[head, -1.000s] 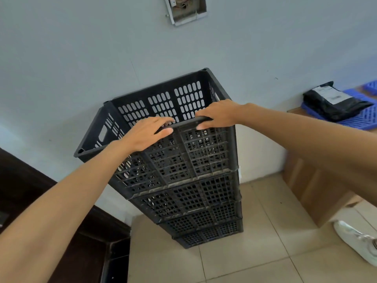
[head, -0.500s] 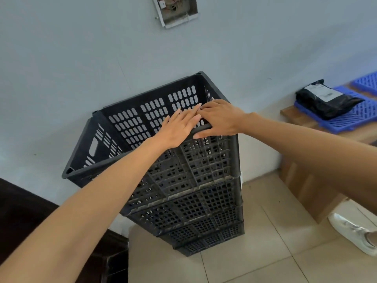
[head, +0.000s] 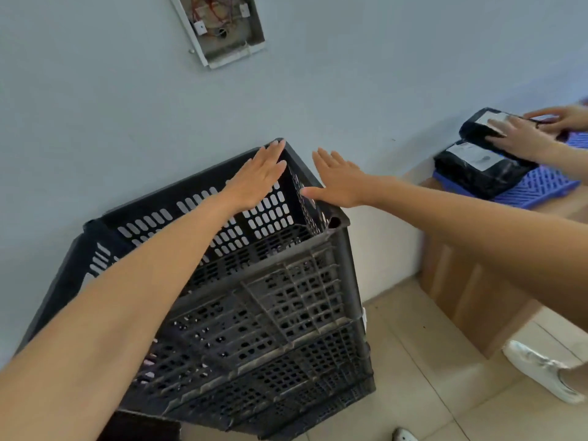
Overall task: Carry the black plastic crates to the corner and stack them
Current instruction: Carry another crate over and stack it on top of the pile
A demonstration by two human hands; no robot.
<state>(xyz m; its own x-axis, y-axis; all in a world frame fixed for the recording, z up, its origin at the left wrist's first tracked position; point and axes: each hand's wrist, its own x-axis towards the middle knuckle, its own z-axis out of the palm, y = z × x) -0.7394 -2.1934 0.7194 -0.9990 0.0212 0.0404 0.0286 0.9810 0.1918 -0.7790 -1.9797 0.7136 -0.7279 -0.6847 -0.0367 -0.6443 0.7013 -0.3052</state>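
Both hands flat and empty over the top crate.

The left hand (head: 259,181) hovers over the far rim, the right hand (head: 342,183) by the right corner, each grip released. Best to press evenly on opposite rims so the top black slotted plastic crate (head: 222,237) seats square. The stack of black crates (head: 270,338) stands on the tiled floor (head: 423,370) against the pale wall (head: 127,106), leaning slightly in this view.
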